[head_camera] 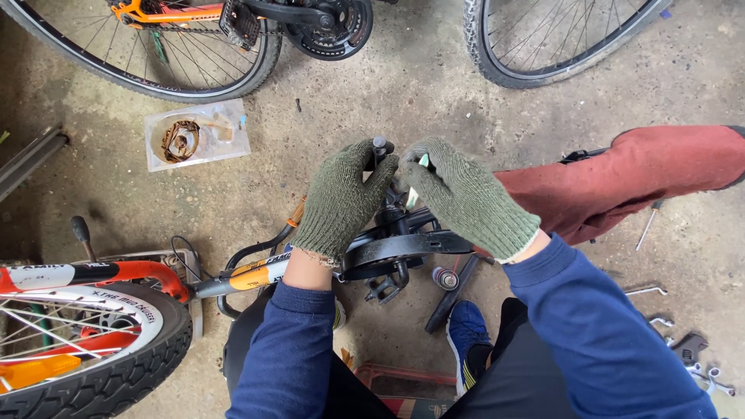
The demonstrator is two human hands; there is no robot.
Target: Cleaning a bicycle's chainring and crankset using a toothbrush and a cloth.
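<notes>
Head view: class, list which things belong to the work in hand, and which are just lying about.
In hand:
left hand
right hand
small dark part
bike frame

Lying about:
plastic bag
spanners
red cloth

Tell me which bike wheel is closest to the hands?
The small wheel with the thick knobby tyre at lower left. The two big thin wheels stand farther off, along the top.

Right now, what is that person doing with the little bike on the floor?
A person in green knitted gloves works on a small orange bicycle lying on the concrete floor. The left hand and right hand meet over its crank area, around a small dark upright part. Wrenches lie at the right, and a clear bag with a rusty part sits near another bike's wheel.
</notes>
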